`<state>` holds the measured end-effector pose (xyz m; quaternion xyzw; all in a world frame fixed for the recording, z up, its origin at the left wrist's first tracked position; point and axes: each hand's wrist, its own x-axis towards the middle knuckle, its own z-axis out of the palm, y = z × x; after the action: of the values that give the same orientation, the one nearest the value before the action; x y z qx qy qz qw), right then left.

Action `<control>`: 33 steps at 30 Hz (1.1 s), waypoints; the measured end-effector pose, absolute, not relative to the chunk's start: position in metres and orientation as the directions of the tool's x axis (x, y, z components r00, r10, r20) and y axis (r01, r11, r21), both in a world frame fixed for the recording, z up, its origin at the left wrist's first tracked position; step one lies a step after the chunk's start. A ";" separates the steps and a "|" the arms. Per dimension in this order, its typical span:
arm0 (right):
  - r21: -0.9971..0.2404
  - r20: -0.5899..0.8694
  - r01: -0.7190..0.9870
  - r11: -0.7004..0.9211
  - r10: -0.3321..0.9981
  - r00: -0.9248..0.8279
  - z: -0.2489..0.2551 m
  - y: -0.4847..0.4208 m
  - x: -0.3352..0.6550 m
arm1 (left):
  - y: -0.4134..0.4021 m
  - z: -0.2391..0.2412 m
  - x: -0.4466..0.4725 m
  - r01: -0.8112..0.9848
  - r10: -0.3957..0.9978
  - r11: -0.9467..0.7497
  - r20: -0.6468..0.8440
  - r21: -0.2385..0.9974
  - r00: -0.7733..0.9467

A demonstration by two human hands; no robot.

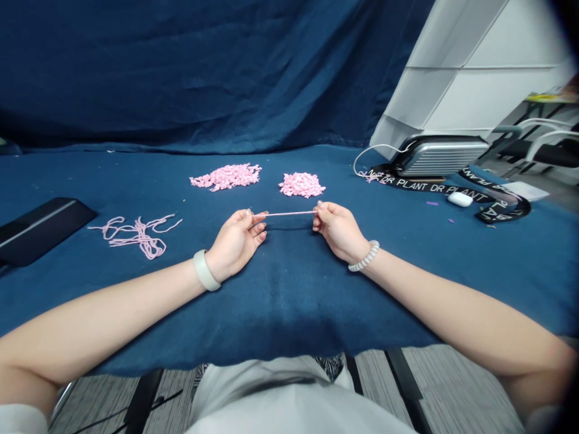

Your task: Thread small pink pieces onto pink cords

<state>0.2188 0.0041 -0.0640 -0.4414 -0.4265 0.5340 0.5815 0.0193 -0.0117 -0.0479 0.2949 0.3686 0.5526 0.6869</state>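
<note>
Pink string (292,213): ends were hidden in left hand (234,240) and right hand (339,230). Larger pink heap (230,177), 10 o'clock, smaller pink heap (301,184), 1 o'clock: single pieces were too small to tell. Black panel (47,234), 9 o'clock, was cut off by left edge. Chair (543,154), between 2 and 3 o'clock, was blurred. Lanyard (404,182), 3 o'clock: lettering was partly lost at bends.

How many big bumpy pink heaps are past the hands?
2: a wider heap beyond the left hand, and a rounder heap beyond the pink string stretched to the right hand. By the lanyard are only small scraps.
</note>
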 end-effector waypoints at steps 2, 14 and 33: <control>-0.972 0.027 -0.231 0.048 0.995 0.092 -0.063 0.004 0.219 | -0.012 -0.049 0.020 -0.526 0.981 0.195 -0.169 0.828 0.096; -0.966 0.190 -0.168 0.196 0.980 0.051 -0.050 -0.018 0.207 | -0.025 -0.052 0.023 -0.153 0.940 -0.322 0.335 0.934 0.068; -0.984 0.153 -0.126 0.127 0.962 -0.226 -0.055 -0.033 0.197 | -0.045 -0.054 0.037 -0.157 0.914 0.107 -0.035 0.982 0.404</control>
<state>0.1966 -0.0328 -0.0549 -0.3724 -0.5616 0.5457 0.4982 0.0366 -0.0448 -0.0537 0.5270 0.3593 0.4108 0.6515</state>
